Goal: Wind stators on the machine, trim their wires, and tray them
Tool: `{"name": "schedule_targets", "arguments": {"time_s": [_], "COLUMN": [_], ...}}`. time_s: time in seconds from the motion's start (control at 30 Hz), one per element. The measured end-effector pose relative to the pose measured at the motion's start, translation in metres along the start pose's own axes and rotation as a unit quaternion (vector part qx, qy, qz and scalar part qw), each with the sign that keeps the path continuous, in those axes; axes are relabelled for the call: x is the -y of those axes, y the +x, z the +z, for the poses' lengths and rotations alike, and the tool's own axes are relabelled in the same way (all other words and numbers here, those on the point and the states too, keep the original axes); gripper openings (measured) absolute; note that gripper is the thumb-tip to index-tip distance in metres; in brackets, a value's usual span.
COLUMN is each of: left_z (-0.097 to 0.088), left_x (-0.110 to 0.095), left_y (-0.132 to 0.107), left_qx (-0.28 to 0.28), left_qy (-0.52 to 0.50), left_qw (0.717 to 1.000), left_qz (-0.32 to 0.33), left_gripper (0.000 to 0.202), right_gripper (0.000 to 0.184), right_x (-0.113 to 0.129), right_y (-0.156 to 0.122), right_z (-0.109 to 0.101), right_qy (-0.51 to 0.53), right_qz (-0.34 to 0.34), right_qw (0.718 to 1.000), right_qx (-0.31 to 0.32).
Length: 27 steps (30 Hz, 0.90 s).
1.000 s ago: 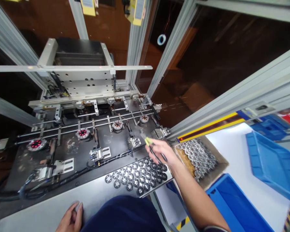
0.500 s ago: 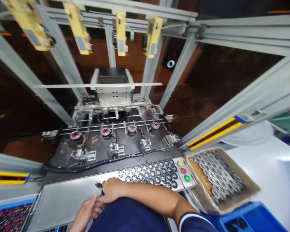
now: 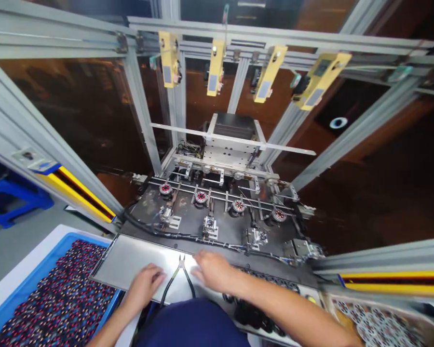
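Observation:
A pair of black-handled cutting pliers (image 3: 181, 273) lies on the steel plate (image 3: 130, 260) at the front of the machine, jaws pointing away from me. My left hand (image 3: 143, 285) rests on the plate just left of the pliers, fingers loosely bent, fingertips beside the left handle. My right hand (image 3: 212, 271) hovers flat just right of the pliers, fingers stretched out and blurred, holding nothing. Dark round stamped discs (image 3: 253, 311) lie on the plate under my right forearm.
A blue tray (image 3: 7, 308) of small dark red-and-blue parts sits at the left. Behind the plate is a black fixture bed (image 3: 191, 226) with several red-centred round nests (image 3: 201, 196) and cables. Yellow devices (image 3: 214, 67) hang overhead. A box of metal discs (image 3: 378, 325) is at the right.
My view has swung left. My right hand came back from the fixture to the front plate with the tool; the pliers now lie on the plate between my two hands.

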<state>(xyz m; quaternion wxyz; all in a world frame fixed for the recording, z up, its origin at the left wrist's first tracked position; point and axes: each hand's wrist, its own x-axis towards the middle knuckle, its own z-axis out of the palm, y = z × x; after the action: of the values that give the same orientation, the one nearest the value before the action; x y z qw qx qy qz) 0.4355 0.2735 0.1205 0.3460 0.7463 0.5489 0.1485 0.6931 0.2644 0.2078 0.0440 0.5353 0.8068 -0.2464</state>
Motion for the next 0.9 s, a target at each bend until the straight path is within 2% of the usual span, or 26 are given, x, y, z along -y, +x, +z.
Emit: {"name": "schedule_targets", "arguments": {"time_s": [0.07,0.13,0.2,0.27,0.37,0.47,0.63,0.9], "left_z": [-0.046,-0.095,-0.134,-0.156,-0.158,-0.143,-0.128,-0.129], "left_x": [-0.005,-0.014,-0.025,-0.036,-0.045,-0.042,-0.024,-0.003], "left_y": [0.023,0.059,0.105,0.154,0.215,0.251,0.271,0.293], "left_qx": [-0.063,-0.11,-0.119,-0.095,-0.041,0.002,0.046,0.105], "left_qy": [0.062,0.118,0.169,0.214,0.27,0.311,0.348,0.36], "left_qw": [0.996,0.986,0.975,0.964,0.948,0.935,0.921,0.913], "left_qz": [0.013,0.039,0.077,0.124,0.163,0.171,0.17,0.158], "left_gripper": [0.035,0.042,0.044,0.042,0.04,0.04,0.041,0.038], "right_gripper": [0.033,0.034,0.033,0.031,0.032,0.035,0.036,0.035], "right_x": [-0.025,-0.051,-0.076,-0.097,-0.118,-0.13,-0.143,-0.151], "right_y": [0.0,0.014,0.04,0.072,0.113,0.136,0.15,0.159], "right_z": [-0.037,-0.07,-0.094,-0.106,-0.105,-0.093,-0.077,-0.065], "right_qy": [-0.023,-0.05,-0.073,-0.089,-0.102,-0.101,-0.086,-0.074], "right_qz": [-0.032,-0.046,-0.055,-0.064,-0.076,-0.087,-0.094,-0.09], "right_qw": [0.998,0.993,0.987,0.982,0.976,0.973,0.972,0.978], "right_qx": [-0.051,-0.099,-0.133,-0.156,-0.174,-0.19,-0.199,-0.175]}}
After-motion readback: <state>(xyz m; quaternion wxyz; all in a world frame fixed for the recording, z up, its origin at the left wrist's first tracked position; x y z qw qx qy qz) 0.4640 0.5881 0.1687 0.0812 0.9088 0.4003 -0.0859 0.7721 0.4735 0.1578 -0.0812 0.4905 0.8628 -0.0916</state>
